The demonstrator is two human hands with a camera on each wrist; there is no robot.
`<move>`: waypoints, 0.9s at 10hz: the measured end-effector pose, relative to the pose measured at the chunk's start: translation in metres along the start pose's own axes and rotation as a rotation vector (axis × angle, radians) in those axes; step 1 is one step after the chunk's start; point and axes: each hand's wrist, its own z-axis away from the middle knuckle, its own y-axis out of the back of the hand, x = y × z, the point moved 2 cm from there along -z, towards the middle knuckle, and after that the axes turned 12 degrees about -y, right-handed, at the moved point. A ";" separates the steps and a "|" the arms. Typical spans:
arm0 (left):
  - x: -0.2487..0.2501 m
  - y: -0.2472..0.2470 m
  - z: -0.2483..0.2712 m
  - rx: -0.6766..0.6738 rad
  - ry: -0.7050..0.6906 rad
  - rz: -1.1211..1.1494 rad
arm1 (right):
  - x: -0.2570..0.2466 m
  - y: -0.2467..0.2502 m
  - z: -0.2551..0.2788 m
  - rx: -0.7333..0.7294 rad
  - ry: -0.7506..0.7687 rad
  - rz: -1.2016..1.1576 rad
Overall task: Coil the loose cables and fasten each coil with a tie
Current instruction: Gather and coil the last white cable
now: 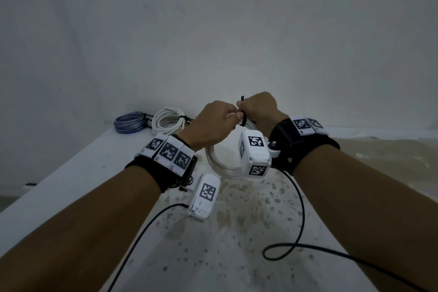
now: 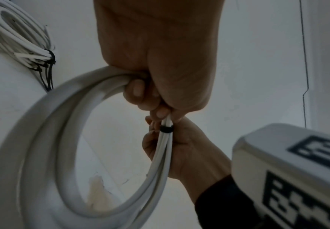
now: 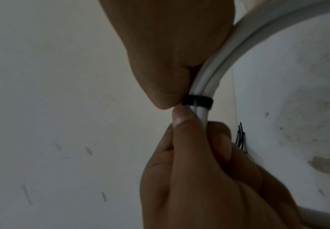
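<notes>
I hold a white cable coil [image 1: 221, 165] up over the table between both hands. My left hand [image 1: 213, 123] grips the top of the bundle, fingers curled round the strands [image 2: 140, 91]. A black tie [image 1: 244, 119] is looped round the coil just beside those fingers, also plain in the wrist views [image 2: 166, 128] [image 3: 197, 101]. My right hand [image 1: 257, 109] pinches the tie, whose tail [image 1: 242, 98] sticks up out of the fist. The coil's lower loop [image 2: 42, 139] hangs free below the hands.
At the table's far left corner lie a blue coil [image 1: 129, 122] and a white coil [image 1: 168, 122], each bound with a black tie. Spare black ties [image 3: 240, 136] lie near them. A wall stands close behind. Black camera cords [image 1: 296, 220] trail over the stained tabletop [image 1: 237, 232].
</notes>
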 end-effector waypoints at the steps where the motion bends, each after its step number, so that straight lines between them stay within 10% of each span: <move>1: -0.004 -0.005 0.008 0.014 0.031 -0.013 | 0.009 -0.011 -0.006 -0.009 0.004 -0.027; 4: -0.008 0.007 0.018 -0.064 0.085 -0.074 | 0.009 -0.028 0.013 0.127 0.107 0.393; 6: -0.013 0.027 0.023 0.032 0.117 0.082 | 0.002 -0.028 0.021 -0.305 -0.060 -0.210; 7: -0.016 0.042 0.025 0.042 0.179 0.171 | -0.008 -0.027 0.044 -0.557 -0.129 -0.009; 9: -0.021 0.057 0.030 0.145 0.266 0.373 | -0.022 -0.039 0.054 -0.562 -0.098 0.010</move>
